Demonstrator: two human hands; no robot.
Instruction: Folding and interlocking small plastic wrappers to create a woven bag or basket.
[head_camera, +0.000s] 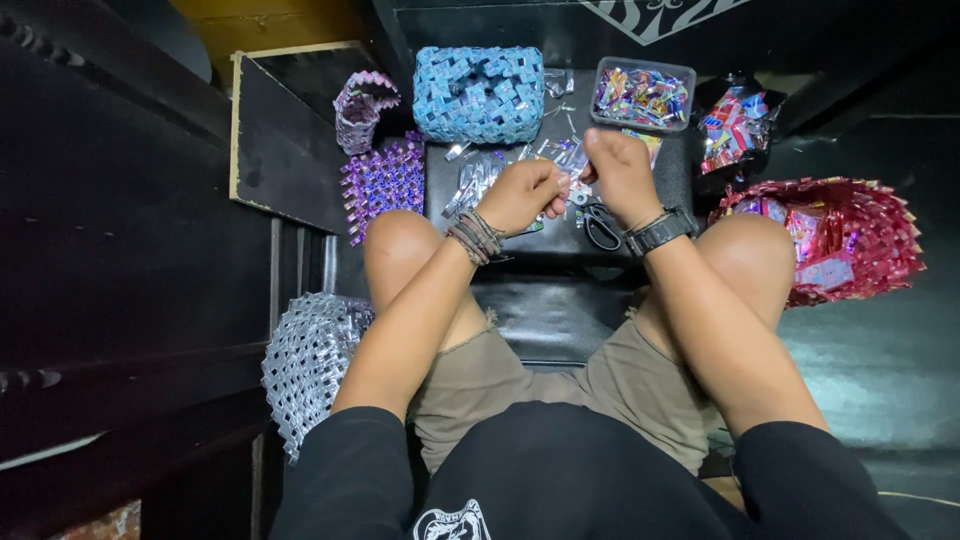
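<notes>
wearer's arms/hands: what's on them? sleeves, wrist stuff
Both forearms are bare; black sleeves end near the elbows. The left hand has a stack of dark corded bracelets at the wrist. The right hand has a black wristwatch with a wide strap. No gloves or rings visible.

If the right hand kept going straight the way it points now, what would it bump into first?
The right hand points away from the body, up the picture. Likely first: the clear tub of folded wrappers just beyond it, though depth is hard to judge from above.
</notes>
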